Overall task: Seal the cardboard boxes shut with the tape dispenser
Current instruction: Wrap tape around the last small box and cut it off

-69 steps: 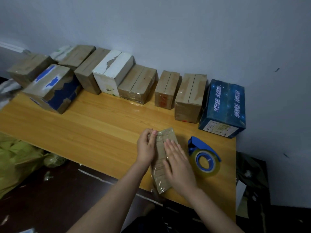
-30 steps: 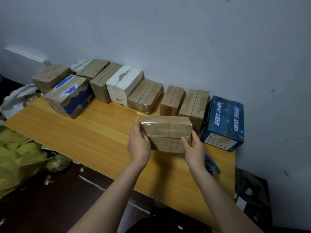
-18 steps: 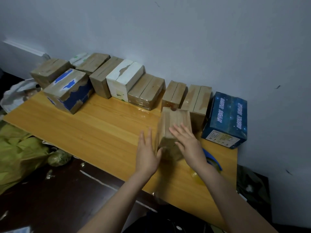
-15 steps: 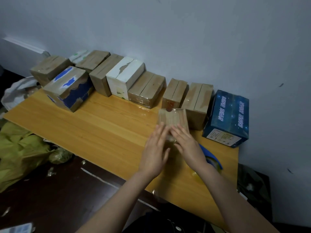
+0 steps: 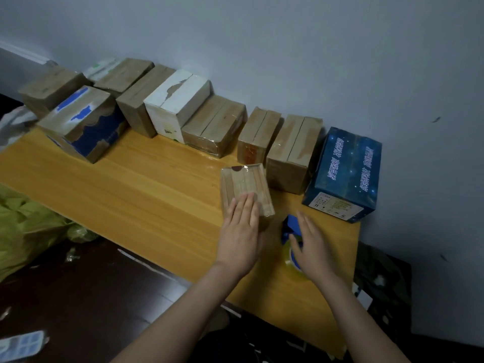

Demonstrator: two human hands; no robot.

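Note:
A small cardboard box (image 5: 243,183) wrapped in clear tape lies on the wooden table (image 5: 131,184), just in front of the row of boxes. My left hand (image 5: 242,231) rests flat on its near end, fingers straight and together. To its right lies the blue tape dispenser (image 5: 289,226) with its clear roll, mostly covered by my right hand (image 5: 313,244). That hand lies over the dispenser with fingers extended and the thumb at the roll; I see no closed grip.
Several boxes line the wall: a starry blue box (image 5: 345,171) at the right, brown ones (image 5: 293,148), a white one (image 5: 175,100), and a blue-and-brown one (image 5: 83,121) at the left. A yellow-green bag (image 5: 26,226) lies on the dark floor on the left.
The small box was lifted, turned in both hands and set down on the table. My right hand has left it and moved right onto the tape dispenser; my left hand stays on the box.

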